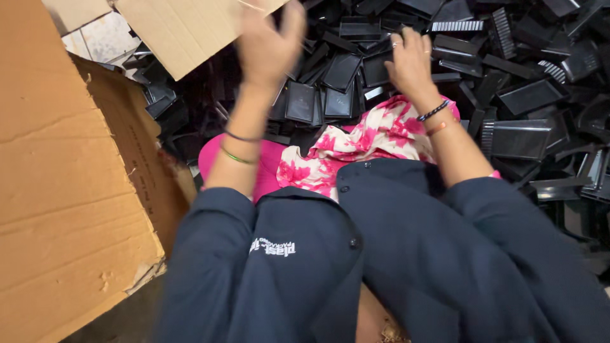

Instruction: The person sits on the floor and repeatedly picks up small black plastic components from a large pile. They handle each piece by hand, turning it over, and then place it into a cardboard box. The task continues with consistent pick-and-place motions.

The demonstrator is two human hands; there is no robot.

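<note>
Heap of glossy black plastic trays, flat, rectangular, some ribbed. Left hand blurred, fingers spread, at corrugated cardboard flap. Right hand loosely open, resting on trays.

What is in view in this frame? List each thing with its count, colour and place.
plastic trays: too many to count, black, heaped across the top and right
cardboard box: one, brown, left side, flaps open
cardboard flap: one, brown, top centre, beside the left hand
floor tiles: a small patch, pale, top left
floral cloth: one, pink and white, centre, over the lap
pink garment: one, bright pink, under the floral cloth
jacket: one, dark navy, lower half
wristbands: several, dark, green and orange, on both wrists
left hand: raised, blurred, at the flap
right hand: over the trays, fingers spread
</note>
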